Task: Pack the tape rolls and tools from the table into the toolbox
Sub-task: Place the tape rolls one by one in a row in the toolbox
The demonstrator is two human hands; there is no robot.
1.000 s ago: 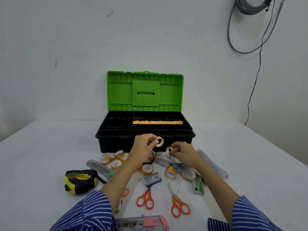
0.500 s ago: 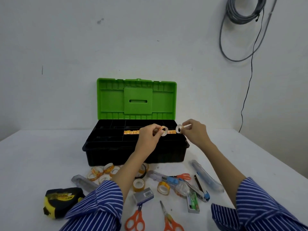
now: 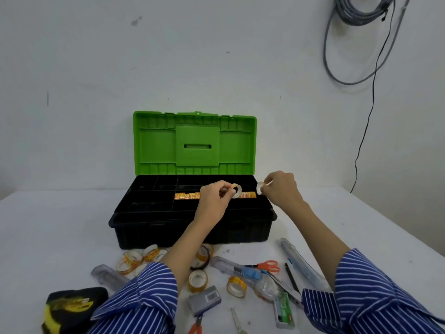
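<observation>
The black toolbox [image 3: 134, 225] stands open on the white table, its green lid [image 3: 154, 145] upright. A row of orange-labelled tape rolls [image 3: 186, 195] lies in a middle compartment. My left hand [image 3: 214, 198] pinches a small clear tape roll [image 3: 236, 191] over that row. My right hand [image 3: 281, 188] pinches another small tape roll [image 3: 260, 188] above the box's right end. Loose tape rolls [image 3: 142, 256] lie on the table in front of the box.
In front of the box lie a yellow-black tape measure [image 3: 69, 307], utility knives [image 3: 240, 268], orange scissors [image 3: 269, 265], a grey stapler box [image 3: 204, 297] and a green-white item [image 3: 284, 309]. Grey cables [image 3: 349, 44] hang on the wall at upper right.
Both hands rose from the table in front of the box to above its compartments, each carrying a small tape roll. The right hand then moved a little further right.
</observation>
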